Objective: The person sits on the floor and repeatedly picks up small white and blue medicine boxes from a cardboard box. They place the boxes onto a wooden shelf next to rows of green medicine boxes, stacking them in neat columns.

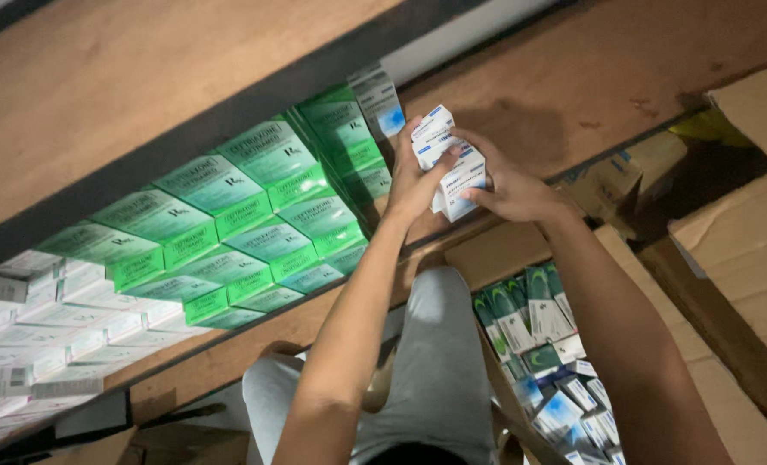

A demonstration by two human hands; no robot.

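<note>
white-and-blue boxes (449,164) sit stacked between both hands at the shelf (573,95). left hand (411,181) and right hand (513,185) each close around them, beside green boxes (254,215).

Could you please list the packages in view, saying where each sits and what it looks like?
Small white-and-blue cartons: held in both hands, left hand and right hand, before the shelf.
Green rectangular cartons: stacked in rows on the wooden shelf.
White flat cartons: shelf's left end.
Mixed green, white and blue cartons: in the brown cardboard box below.
</note>
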